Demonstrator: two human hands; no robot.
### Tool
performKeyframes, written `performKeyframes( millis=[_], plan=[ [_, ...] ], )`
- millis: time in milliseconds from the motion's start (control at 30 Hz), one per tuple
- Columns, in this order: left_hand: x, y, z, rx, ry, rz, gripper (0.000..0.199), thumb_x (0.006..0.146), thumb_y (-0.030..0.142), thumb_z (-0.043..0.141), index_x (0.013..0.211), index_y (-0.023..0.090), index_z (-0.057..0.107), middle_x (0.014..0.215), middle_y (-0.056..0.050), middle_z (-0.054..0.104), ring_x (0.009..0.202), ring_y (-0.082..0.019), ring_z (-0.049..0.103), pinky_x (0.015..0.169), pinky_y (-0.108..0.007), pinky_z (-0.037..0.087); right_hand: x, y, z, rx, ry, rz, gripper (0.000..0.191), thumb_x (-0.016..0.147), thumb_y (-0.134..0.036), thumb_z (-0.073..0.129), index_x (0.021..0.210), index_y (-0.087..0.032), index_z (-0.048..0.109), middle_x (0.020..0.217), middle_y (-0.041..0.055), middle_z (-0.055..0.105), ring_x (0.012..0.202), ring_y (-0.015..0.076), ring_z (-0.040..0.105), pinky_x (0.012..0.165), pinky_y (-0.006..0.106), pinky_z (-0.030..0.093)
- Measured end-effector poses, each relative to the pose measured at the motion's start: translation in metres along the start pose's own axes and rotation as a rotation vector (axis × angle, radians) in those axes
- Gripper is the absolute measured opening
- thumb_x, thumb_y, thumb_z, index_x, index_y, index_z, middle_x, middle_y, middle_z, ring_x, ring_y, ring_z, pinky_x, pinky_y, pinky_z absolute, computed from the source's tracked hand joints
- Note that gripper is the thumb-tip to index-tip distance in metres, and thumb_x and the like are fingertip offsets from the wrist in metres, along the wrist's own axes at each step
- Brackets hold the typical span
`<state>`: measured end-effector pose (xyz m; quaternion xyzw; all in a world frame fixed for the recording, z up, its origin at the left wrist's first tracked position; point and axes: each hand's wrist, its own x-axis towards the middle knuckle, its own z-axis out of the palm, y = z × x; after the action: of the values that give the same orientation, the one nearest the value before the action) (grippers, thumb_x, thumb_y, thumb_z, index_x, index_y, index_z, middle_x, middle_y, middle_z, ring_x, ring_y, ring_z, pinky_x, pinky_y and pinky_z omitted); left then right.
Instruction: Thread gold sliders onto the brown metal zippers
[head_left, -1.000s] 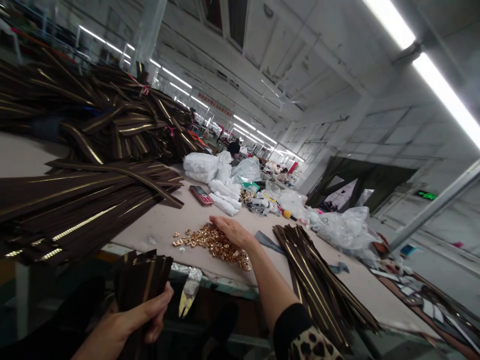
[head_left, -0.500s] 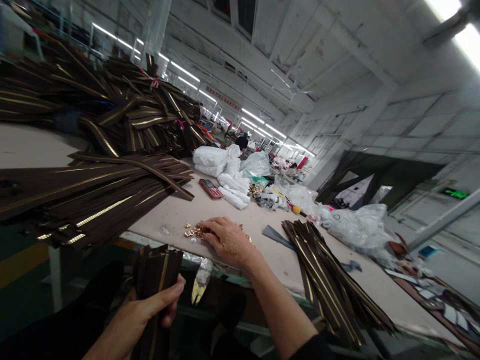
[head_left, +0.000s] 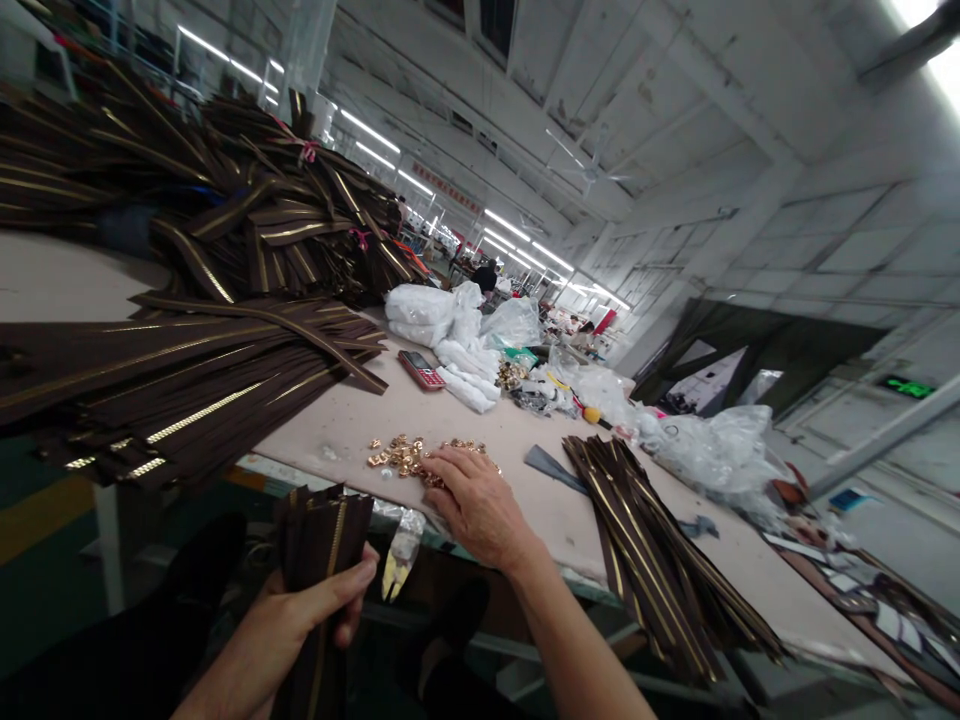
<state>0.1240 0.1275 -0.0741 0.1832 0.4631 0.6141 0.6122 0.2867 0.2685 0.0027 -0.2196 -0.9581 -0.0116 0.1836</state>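
My left hand (head_left: 322, 605) is wrapped round an upright bundle of dark brown zippers (head_left: 319, 540) with gold teeth, just off the table's front edge. On the tabletop, my right hand (head_left: 472, 500) rests palm down over a scatter of small gold metal pieces (head_left: 405, 456) that look like zipper sliders. Its fingers are bent and close together, with the tips down among the pieces; whatever they pinch is hidden. Between the hands, a forked, yellowish tool tip (head_left: 396, 578) wrapped in clear plastic sticks out from the table edge.
Large heaps of brown zippers (head_left: 187, 380) cover the left of the table (head_left: 315, 430). Another zipper bundle (head_left: 645, 550) hangs over the front edge at right, beside a grey strip (head_left: 555, 468). Behind lie a red phone (head_left: 421, 370), white bundles (head_left: 427, 312) and plastic bags (head_left: 720, 450).
My right hand has shifted slightly right over the gold pieces, uncovering more of them on its left. The left hand still grips the zippers, a little further right in view.
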Motion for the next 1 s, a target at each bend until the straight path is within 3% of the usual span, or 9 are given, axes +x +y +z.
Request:
performKeyframes(
  millis=[100, 233, 300, 433, 600, 667, 800, 1000],
  plan=[
    [0.001, -0.001, 0.001, -0.004, 0.006, -0.001, 0.051, 0.053, 0.054, 0.092, 0.081, 0.017, 0.072, 0.057, 0.005, 0.058, 0.05, -0.009, 0.046, 0.05, -0.02, 0.039, -0.005, 0.003, -0.005, -0.019, -0.022, 0.038, 0.044, 0.1, -0.036, 0.058, 0.14, -0.02, 0.056, 0.146, 0.0122, 0.057, 0.138, 0.0267, 0.048, 0.118, 0.047, 0.035],
    [0.0, -0.002, 0.001, 0.034, 0.017, -0.018, 0.049, 0.052, 0.055, 0.091, 0.07, 0.017, 0.066, 0.053, 0.006, 0.056, 0.05, -0.009, 0.044, 0.05, -0.021, 0.038, -0.009, 0.012, -0.01, -0.046, -0.108, 0.301, 0.086, 0.088, -0.061, 0.066, 0.153, -0.011, 0.04, 0.161, 0.0252, 0.031, 0.15, 0.0395, 0.028, 0.12, 0.061, 0.024],
    [0.001, -0.003, 0.001, 0.032, 0.02, -0.022, 0.049, 0.052, 0.056, 0.091, 0.069, 0.017, 0.066, 0.052, 0.007, 0.056, 0.05, -0.01, 0.045, 0.049, -0.021, 0.038, -0.01, 0.016, -0.011, 0.004, -0.144, 0.386, 0.096, 0.084, -0.066, 0.067, 0.155, -0.009, 0.036, 0.16, 0.027, 0.033, 0.149, 0.0406, 0.03, 0.12, 0.06, 0.027],
    [0.0, -0.002, 0.002, 0.041, 0.027, -0.054, 0.049, 0.047, 0.057, 0.091, 0.058, 0.018, 0.062, 0.05, 0.006, 0.055, 0.049, -0.011, 0.045, 0.049, -0.022, 0.039, -0.011, 0.016, -0.009, 0.062, -0.089, 0.333, 0.082, 0.082, -0.061, 0.073, 0.146, -0.014, 0.051, 0.148, 0.0175, 0.051, 0.138, 0.0327, 0.045, 0.119, 0.048, 0.035],
    [-0.002, 0.002, 0.006, 0.061, 0.044, -0.076, 0.05, 0.041, 0.057, 0.091, 0.052, 0.019, 0.061, 0.047, 0.005, 0.053, 0.048, -0.011, 0.044, 0.047, -0.023, 0.039, -0.017, 0.009, -0.008, 0.038, 0.027, 0.318, 0.066, 0.079, -0.053, 0.079, 0.131, -0.016, 0.063, 0.134, 0.0143, 0.061, 0.125, 0.0302, 0.054, 0.112, 0.045, 0.043],
    [-0.001, 0.001, 0.006, 0.056, 0.028, -0.091, 0.05, 0.042, 0.058, 0.091, 0.053, 0.019, 0.062, 0.046, 0.004, 0.052, 0.047, -0.011, 0.044, 0.046, -0.023, 0.039, -0.018, 0.007, -0.008, 0.04, 0.025, 0.311, 0.066, 0.082, -0.052, 0.076, 0.135, -0.017, 0.06, 0.137, 0.0146, 0.059, 0.128, 0.0302, 0.053, 0.113, 0.045, 0.043],
    [0.0, -0.002, 0.006, 0.05, -0.024, -0.076, 0.048, 0.047, 0.057, 0.09, 0.05, 0.019, 0.06, 0.046, 0.004, 0.051, 0.045, -0.012, 0.045, 0.046, -0.024, 0.041, -0.011, 0.002, -0.008, 0.054, -0.099, 0.33, 0.084, 0.089, -0.056, 0.067, 0.154, -0.012, 0.037, 0.161, 0.02, 0.034, 0.148, 0.0334, 0.035, 0.121, 0.05, 0.033],
    [-0.003, -0.005, 0.006, 0.057, -0.004, -0.06, 0.049, 0.05, 0.059, 0.088, 0.048, 0.02, 0.058, 0.045, 0.003, 0.053, 0.043, -0.013, 0.048, 0.044, -0.025, 0.043, 0.016, -0.009, -0.001, 0.052, -0.156, 0.191, 0.086, 0.092, -0.06, 0.059, 0.156, -0.009, 0.032, 0.161, 0.0197, 0.036, 0.149, 0.0309, 0.033, 0.123, 0.047, 0.029]
  ],
)
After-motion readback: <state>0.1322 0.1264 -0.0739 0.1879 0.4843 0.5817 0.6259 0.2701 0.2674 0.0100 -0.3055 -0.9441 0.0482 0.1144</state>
